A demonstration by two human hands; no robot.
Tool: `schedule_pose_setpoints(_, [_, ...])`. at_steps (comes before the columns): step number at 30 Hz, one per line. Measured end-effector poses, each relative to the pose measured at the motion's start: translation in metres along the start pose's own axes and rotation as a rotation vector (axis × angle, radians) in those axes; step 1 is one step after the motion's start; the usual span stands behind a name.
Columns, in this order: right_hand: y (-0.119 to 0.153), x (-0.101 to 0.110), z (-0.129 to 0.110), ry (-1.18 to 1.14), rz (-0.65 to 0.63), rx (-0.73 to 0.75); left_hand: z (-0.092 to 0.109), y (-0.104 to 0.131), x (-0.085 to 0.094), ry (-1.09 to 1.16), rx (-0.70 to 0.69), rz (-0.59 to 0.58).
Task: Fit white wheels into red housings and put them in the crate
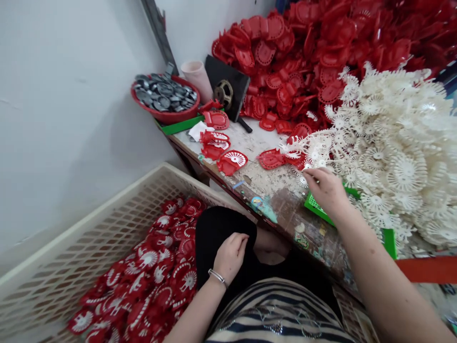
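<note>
White toothed pieces [396,157] lie heaped on the right side of the bench [264,183], some over a green tray [317,208], with the heap's left fringe touching red casings. The right hand [326,190] reaches over that fringe, thumb and forefinger drawn close together at a small white piece; I cannot tell whether they grip it. The left hand [230,257] is over the black-clad knee [210,226], its fingers loosely curled together, nothing visible between them.

The likeliest trouble is tangling: the teeth overlap thickly (they look slender enough to hook each other), so a pull on one could drag out neighbours or snap a tooth. A pinch at the very tips might also let a light piece slip. The steep heap could slide if disturbed low down, spilling into the working space, and the right forearm, passing over the tray, might knock it.

At the front edge, a red casing with a white insert [233,158] sits exposed; a sleeve or elbow could push it off. Below, the cream crate [162,167] holds many similar ones, where an unseated insert might go unnoticed.
</note>
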State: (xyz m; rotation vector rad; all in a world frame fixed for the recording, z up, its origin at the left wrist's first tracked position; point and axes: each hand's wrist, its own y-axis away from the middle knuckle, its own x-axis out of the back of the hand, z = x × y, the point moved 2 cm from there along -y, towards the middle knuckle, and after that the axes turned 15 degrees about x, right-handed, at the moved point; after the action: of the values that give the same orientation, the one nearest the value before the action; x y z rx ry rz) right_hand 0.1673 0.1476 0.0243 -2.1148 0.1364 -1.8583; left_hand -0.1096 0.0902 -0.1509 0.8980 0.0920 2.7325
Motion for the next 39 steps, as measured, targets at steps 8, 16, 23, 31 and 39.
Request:
schedule_pose_setpoints(8, [-0.084, -0.057, -0.029, 0.066, -0.193, 0.136, 0.001, 0.005, 0.006, 0.025, -0.006, 0.028])
schedule_pose_setpoints(16, [-0.094, -0.043, -0.011, -0.089, -0.086, -0.062, -0.001, 0.005, 0.006, 0.083, 0.031, -0.004])
schedule_pose_setpoints(23, [-0.05, 0.001, 0.003, -0.602, 0.203, -0.236, 0.02, 0.01, 0.005, 0.184, 0.049, -0.039])
schedule_pose_setpoints(31, [0.065, 0.023, -0.051, -0.928, 0.133, -0.148, 0.07, 0.032, 0.009, 0.565, 0.174, -0.136])
schedule_pose_setpoints(39, [0.129, -0.006, -0.1, -0.428, 0.176, 0.336, 0.122, 0.047, -0.001, 0.682, 0.069, -0.354])
